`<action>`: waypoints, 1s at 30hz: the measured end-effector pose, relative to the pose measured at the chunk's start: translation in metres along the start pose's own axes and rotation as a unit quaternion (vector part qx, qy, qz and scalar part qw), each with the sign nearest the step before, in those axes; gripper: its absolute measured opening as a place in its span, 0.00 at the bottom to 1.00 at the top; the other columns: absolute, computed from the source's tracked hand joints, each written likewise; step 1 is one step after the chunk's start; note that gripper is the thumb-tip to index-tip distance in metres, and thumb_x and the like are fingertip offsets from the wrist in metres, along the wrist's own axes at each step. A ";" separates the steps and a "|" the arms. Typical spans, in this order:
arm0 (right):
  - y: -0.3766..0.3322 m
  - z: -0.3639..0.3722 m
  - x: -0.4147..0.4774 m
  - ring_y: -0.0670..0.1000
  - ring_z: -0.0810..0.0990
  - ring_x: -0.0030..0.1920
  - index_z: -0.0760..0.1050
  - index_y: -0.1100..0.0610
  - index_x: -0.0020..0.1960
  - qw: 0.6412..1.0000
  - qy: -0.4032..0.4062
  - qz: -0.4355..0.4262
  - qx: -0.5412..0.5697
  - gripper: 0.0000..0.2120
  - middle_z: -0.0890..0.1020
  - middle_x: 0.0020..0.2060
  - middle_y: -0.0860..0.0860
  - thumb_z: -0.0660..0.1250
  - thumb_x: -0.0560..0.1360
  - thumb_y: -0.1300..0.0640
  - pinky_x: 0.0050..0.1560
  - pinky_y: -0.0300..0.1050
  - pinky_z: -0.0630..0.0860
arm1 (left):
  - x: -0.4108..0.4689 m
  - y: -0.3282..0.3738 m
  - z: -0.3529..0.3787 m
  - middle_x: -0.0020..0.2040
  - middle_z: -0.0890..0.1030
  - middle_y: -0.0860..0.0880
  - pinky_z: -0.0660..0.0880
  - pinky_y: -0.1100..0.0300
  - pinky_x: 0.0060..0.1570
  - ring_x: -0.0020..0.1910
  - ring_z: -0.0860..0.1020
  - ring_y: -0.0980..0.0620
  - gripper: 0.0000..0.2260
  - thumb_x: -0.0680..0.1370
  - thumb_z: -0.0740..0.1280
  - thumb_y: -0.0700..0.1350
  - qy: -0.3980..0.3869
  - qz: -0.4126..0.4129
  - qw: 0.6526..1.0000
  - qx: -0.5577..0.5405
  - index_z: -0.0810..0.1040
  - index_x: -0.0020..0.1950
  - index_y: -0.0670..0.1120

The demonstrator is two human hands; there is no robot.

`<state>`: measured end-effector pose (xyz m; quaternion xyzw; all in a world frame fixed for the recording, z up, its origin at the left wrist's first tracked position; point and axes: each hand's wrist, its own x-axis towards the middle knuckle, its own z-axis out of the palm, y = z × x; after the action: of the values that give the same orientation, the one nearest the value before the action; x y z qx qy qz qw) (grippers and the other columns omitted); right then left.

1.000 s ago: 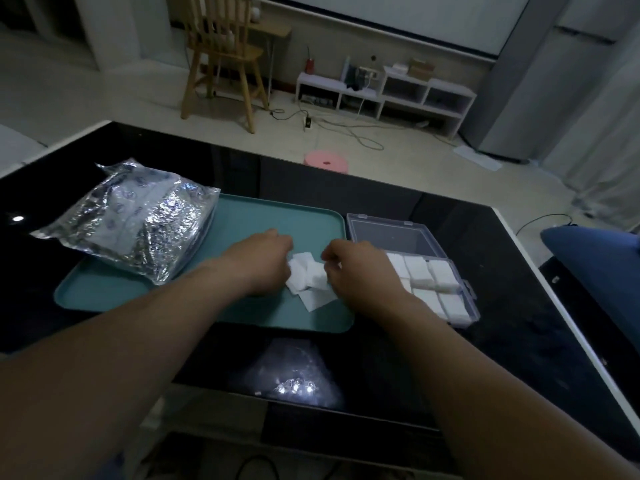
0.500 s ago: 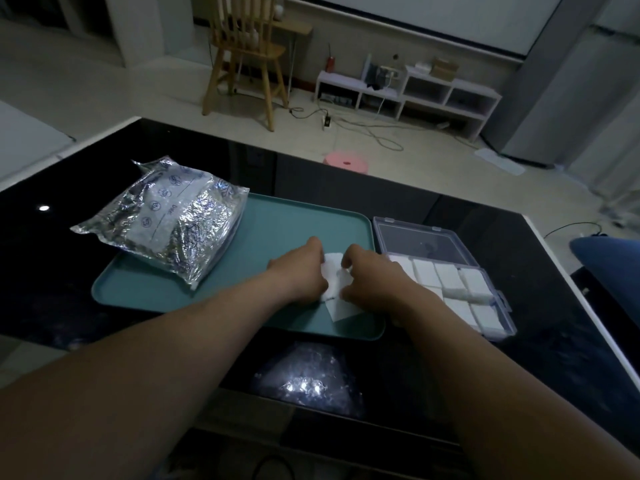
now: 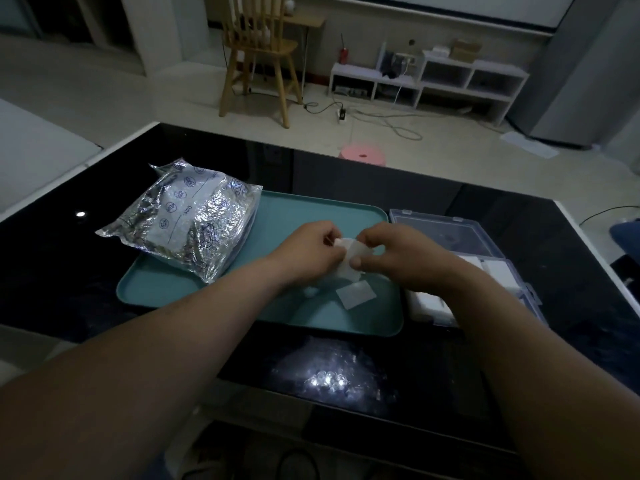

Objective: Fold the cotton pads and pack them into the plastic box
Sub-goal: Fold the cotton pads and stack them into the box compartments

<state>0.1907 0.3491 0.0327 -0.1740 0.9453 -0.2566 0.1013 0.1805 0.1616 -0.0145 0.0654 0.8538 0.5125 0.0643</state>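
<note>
A white cotton pad [image 3: 349, 255] is held just above the teal tray [image 3: 311, 216], pinched from the left by my left hand [image 3: 310, 251] and from the right by my right hand [image 3: 398, 254]. Another flat pad [image 3: 356, 294] lies on the tray below them. To the right of the tray stands the clear plastic box [image 3: 446, 230], lid open at the back, with several folded white pads [image 3: 498, 271] in its compartments; my right forearm hides part of it.
A crinkled silver foil bag [image 3: 187, 220] lies over the tray's left end. All of this sits on a glossy black table [image 3: 346, 375] whose white edge runs down the right side. Behind it on the floor are a wooden chair [image 3: 258, 53] and a pink stool [image 3: 362, 155].
Both hands have lifted the pad off the tray and now pinch it between them. The camera view shifted, so tray and box sit further right in the frame.
</note>
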 end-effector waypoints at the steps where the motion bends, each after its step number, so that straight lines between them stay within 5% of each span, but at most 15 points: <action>1: 0.000 0.002 0.000 0.48 0.80 0.45 0.82 0.54 0.51 1.000 0.005 0.003 0.012 0.06 0.82 0.45 0.49 0.74 0.78 0.52 0.46 0.46 0.76 | -0.001 0.002 0.001 0.41 0.82 0.46 0.78 0.52 0.40 0.39 0.79 0.49 0.05 0.78 0.68 0.38 -0.006 0.001 0.999 -0.039 0.80 0.46 0.48; 6: 0.004 0.008 0.002 0.52 0.84 0.43 0.74 0.49 0.61 0.987 0.048 0.048 0.146 0.17 0.85 0.45 0.51 0.76 0.76 0.58 0.44 0.48 0.79 | -0.005 0.008 -0.002 0.40 0.80 0.46 0.73 0.62 0.35 0.36 0.76 0.52 0.03 0.82 0.68 0.40 -0.027 -0.044 0.979 -0.197 0.81 0.49 0.42; 8: 0.006 0.006 0.002 0.51 0.85 0.42 0.75 0.52 0.61 0.983 0.043 0.046 0.174 0.14 0.86 0.45 0.52 0.74 0.78 0.59 0.45 0.49 0.80 | -0.007 0.010 -0.003 0.39 0.80 0.47 0.73 0.63 0.34 0.36 0.76 0.52 0.05 0.83 0.67 0.43 -0.052 -0.077 0.964 -0.250 0.79 0.47 0.45; 12: 0.013 0.004 -0.002 0.48 0.81 0.42 0.81 0.57 0.52 0.976 0.025 0.034 0.212 0.03 0.85 0.43 0.51 0.71 0.81 0.58 0.48 0.48 0.77 | -0.012 0.014 -0.006 0.49 0.83 0.43 0.83 0.55 0.45 0.50 0.82 0.46 0.16 0.82 0.67 0.55 -0.157 -0.149 0.904 -0.368 0.82 0.59 0.43; 15: 0.012 0.005 -0.004 0.57 0.84 0.49 0.84 0.56 0.52 0.970 -0.007 0.017 0.243 0.05 0.86 0.46 0.54 0.72 0.81 0.54 0.55 0.53 0.79 | -0.016 0.016 -0.010 0.53 0.82 0.40 0.82 0.48 0.57 0.52 0.83 0.43 0.13 0.82 0.66 0.49 -0.233 -0.144 0.879 -0.391 0.81 0.61 0.42; 18: 0.008 0.016 0.008 0.51 0.84 0.53 0.84 0.50 0.58 0.980 0.045 0.019 0.193 0.08 0.87 0.50 0.48 0.69 0.82 0.56 0.57 0.48 0.79 | -0.015 0.018 -0.008 0.44 0.81 0.42 0.82 0.48 0.50 0.39 0.80 0.47 0.12 0.83 0.60 0.39 -0.191 -0.162 0.879 -0.405 0.81 0.61 0.43; 21: 0.011 0.028 0.022 0.52 0.81 0.61 0.78 0.50 0.68 0.992 0.105 0.070 0.005 0.15 0.83 0.63 0.50 0.64 0.82 0.57 0.62 0.51 0.77 | -0.006 0.009 -0.009 0.37 0.75 0.45 0.81 0.54 0.37 0.33 0.74 0.49 0.17 0.81 0.59 0.36 -0.058 -0.212 0.886 -0.407 0.76 0.68 0.46; 24: 0.011 0.041 0.024 0.58 0.75 0.68 0.69 0.49 0.76 0.983 0.040 0.093 -0.155 0.25 0.78 0.70 0.52 0.67 0.79 0.54 0.68 0.57 0.74 | -0.003 -0.001 -0.013 0.38 0.72 0.45 0.75 0.61 0.28 0.32 0.71 0.49 0.19 0.79 0.57 0.34 -0.016 -0.224 0.889 -0.398 0.75 0.68 0.47; 30: 0.010 0.050 0.025 0.58 0.79 0.57 0.78 0.51 0.61 0.982 0.032 0.098 -0.156 0.10 0.79 0.58 0.53 0.65 0.81 0.53 0.55 0.51 0.76 | -0.004 -0.006 -0.007 0.41 0.76 0.44 0.69 0.63 0.25 0.31 0.72 0.50 0.11 0.81 0.59 0.40 -0.016 -0.245 0.909 -0.337 0.76 0.62 0.46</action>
<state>0.1791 0.3257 -0.0176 -0.0862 0.9889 -0.1004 0.0673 0.1827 0.1521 -0.0166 -0.1631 0.6181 0.7368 0.2200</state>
